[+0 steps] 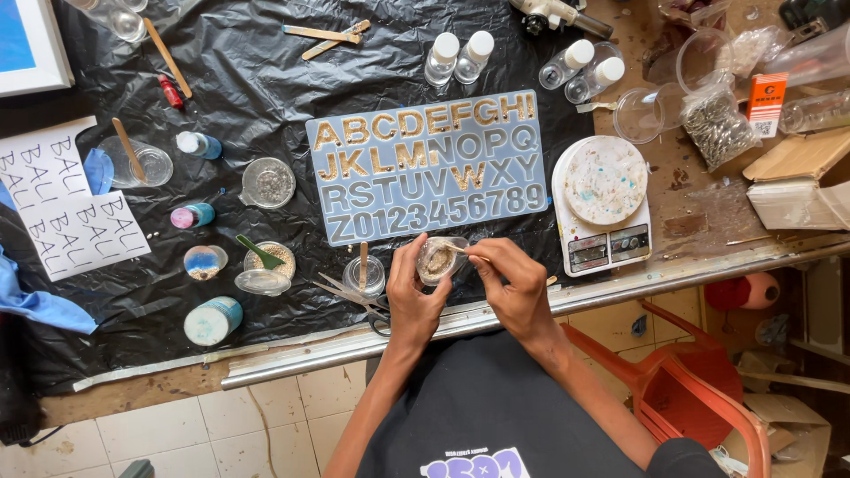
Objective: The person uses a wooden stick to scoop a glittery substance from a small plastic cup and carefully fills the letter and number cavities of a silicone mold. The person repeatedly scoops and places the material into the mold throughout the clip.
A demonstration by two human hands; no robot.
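The left hand (413,296) grips a small clear plastic cup (440,259) holding a tan, glittery mix, tilted toward the person at the near edge of the table. The right hand (513,281) pinches a thin wooden stick (467,253) whose tip dips into the cup; whether it touches the bottom is hard to tell. At 12 o'clock from the cup lies a blue silicone alphabet mould (429,165), several of its top letters filled with gold. A white digital scale (604,205) sits at 2 o'clock. At 9 o'clock a clear cup with an upright stick (364,274) stands beside scissors (352,296), just left of the left hand. Farther out at 9 o'clock a green spoon (259,251) rests in a jar of granules on the black plastic sheet (266,80).
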